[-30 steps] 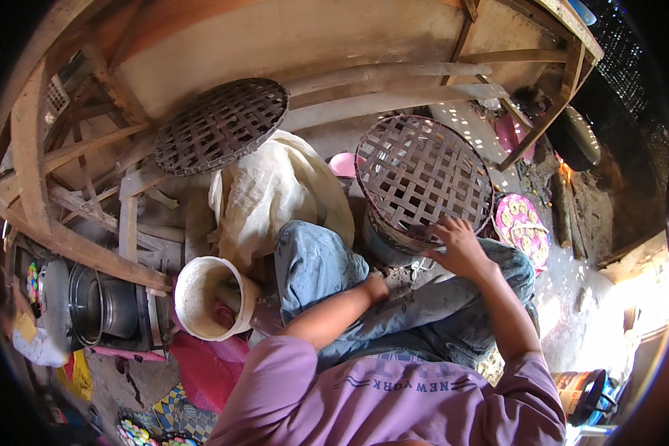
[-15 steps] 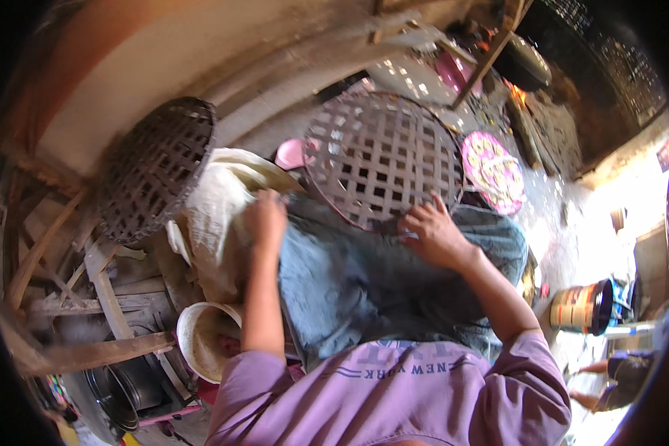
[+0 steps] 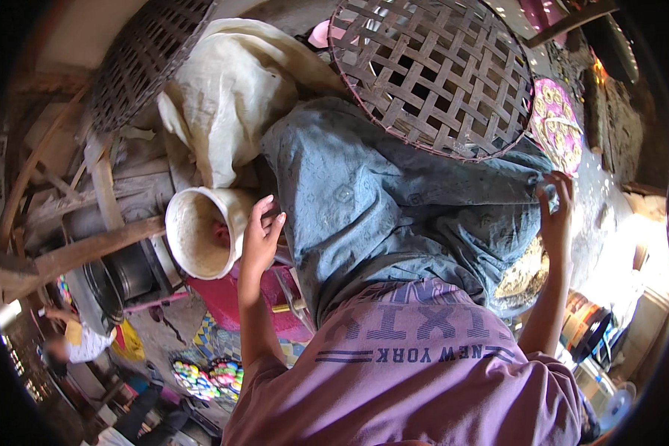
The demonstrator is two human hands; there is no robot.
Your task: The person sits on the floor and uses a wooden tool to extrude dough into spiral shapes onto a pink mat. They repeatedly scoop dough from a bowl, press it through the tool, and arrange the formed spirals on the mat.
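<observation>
My left hand (image 3: 260, 236) is raised beside the white bucket (image 3: 202, 232), its fingers apart and curved, with nothing in them. On the other side, my right hand (image 3: 557, 207) hangs just off the edge of the blue-grey patterned cloth (image 3: 394, 201) over my lap. Its fingers are spread and no object shows between them. A round openwork basket tray (image 3: 438, 82), woven from flat brown strips, lies over the far end of my lap, away from both hands. Left of my lap is a cream cloth or sack (image 3: 234, 97). Something reddish sits inside the bucket, too small to name.
Another dark woven basket (image 3: 145, 63) leans at the far left by wooden beams (image 3: 97, 253). A pink patterned tray with round pieces (image 3: 557, 126) is beyond my right hand, near a fire (image 3: 599, 70). A pan of yellowish stuff (image 3: 524, 275) sits at my right hip. Another person (image 3: 89, 342) is at lower left.
My right hand has left the near rim of the basket tray and moved right. My left hand has drawn back from the cream cloth toward the bucket. The view has tilted nearer my body.
</observation>
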